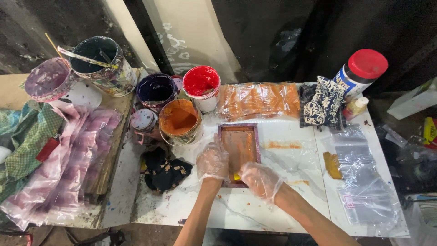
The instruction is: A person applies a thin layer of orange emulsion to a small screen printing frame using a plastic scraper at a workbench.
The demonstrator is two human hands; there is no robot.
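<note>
From the head camera I see my left hand [212, 160] in a clear plastic glove, fingers curled and resting on the left edge of a small purple-framed printing screen [239, 152] smeared orange inside. My right hand [261, 179], gloved the same way, is closed at the screen's near end, at about five o'clock from the frame's middle; something small and yellow [236, 176] shows between the two hands (I cannot tell what it is, or which hand grips it). The screen lies flat on the white table [255, 209], near its centre.

At eleven o'clock from the screen stands an open orange paint tub [179, 120], with a red paint tub [201, 84] and a dark purple tub [156, 89] just behind it. At twelve o'clock lies an orange-stained plastic sheet [258, 99]. At two o'clock sits a patterned dark cloth [322, 103], beside a red-capped white bottle [360, 72]. Clear zip bags [364, 182] lie at three o'clock.
</note>
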